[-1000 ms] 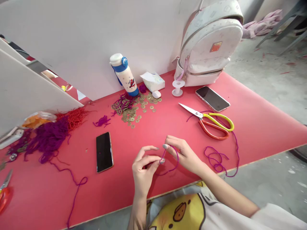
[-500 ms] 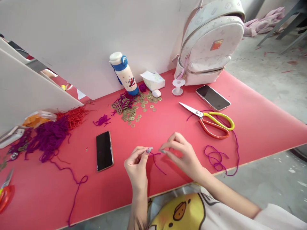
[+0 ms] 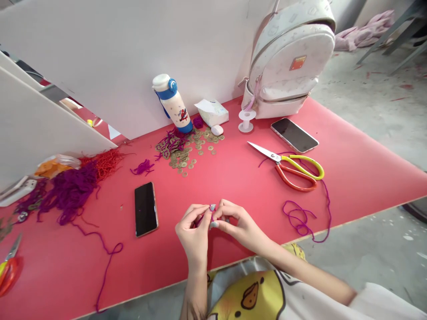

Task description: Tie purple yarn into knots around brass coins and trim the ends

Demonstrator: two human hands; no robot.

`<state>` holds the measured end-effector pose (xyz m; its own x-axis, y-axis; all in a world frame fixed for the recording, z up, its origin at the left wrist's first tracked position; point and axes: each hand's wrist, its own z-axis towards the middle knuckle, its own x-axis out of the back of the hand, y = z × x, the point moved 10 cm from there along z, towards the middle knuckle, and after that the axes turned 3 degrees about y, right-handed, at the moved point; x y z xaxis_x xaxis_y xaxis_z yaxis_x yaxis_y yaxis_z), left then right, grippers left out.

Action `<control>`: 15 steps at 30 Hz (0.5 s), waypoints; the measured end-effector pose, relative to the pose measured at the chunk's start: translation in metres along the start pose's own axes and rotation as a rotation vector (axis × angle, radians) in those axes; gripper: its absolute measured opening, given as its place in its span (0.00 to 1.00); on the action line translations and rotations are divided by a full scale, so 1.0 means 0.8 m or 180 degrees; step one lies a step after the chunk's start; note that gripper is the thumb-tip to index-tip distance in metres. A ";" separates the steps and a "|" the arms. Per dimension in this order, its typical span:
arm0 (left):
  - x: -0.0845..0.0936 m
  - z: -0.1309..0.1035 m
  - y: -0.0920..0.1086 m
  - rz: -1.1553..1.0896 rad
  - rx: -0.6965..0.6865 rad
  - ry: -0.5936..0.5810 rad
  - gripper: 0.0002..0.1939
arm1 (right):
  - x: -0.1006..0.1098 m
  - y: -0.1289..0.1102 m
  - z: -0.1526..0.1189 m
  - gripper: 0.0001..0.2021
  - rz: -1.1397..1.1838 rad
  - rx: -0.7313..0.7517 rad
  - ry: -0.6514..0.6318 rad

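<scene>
Close to the table's front edge, my left hand (image 3: 195,226) pinches a short purple cord (image 3: 212,216), most of which is hidden by the fingers. My right hand (image 3: 235,222) meets it from the right, thumb and fingertips closed on the same cord. Whether a knot or a coin sits between the fingertips cannot be made out. To the right lie scissors (image 3: 290,166) with one yellow and one red handle, and a longer loose purple cord (image 3: 300,218) curls beside them. A black phone (image 3: 146,209) lies left of my left hand.
Coins with holes (image 3: 182,155) are heaped before a bottle (image 3: 173,104). A white spool (image 3: 247,121), a second phone (image 3: 295,134) and a white backpack (image 3: 290,66) stand or lie at the back right. Purple yarn (image 3: 68,191) and another pair of scissors (image 3: 10,266) occupy the left.
My right hand has moved left and down to join my left hand at the cord. The cord's dangling end, visible before, is now mostly covered by the fingers.
</scene>
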<state>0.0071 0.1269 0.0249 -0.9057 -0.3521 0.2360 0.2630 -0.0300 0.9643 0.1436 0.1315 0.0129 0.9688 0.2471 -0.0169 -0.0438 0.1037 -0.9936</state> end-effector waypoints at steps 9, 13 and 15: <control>-0.022 -0.006 0.008 0.1115 -0.0406 -0.0628 0.08 | 0.025 -0.023 0.005 0.08 -0.1205 0.0554 0.0036; -0.027 -0.010 0.004 0.1119 -0.0289 -0.0834 0.09 | 0.040 -0.024 0.010 0.09 -0.1471 0.0550 0.0179; -0.029 -0.012 0.004 0.1061 -0.0256 -0.0885 0.10 | 0.045 -0.026 0.011 0.09 -0.1523 0.0553 0.0242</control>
<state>0.0317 0.1263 0.0213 -0.8191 -0.0902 0.5665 0.5710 -0.0340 0.8203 0.1772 0.1464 0.0341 0.9050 0.0627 0.4208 0.3753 0.3481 -0.8591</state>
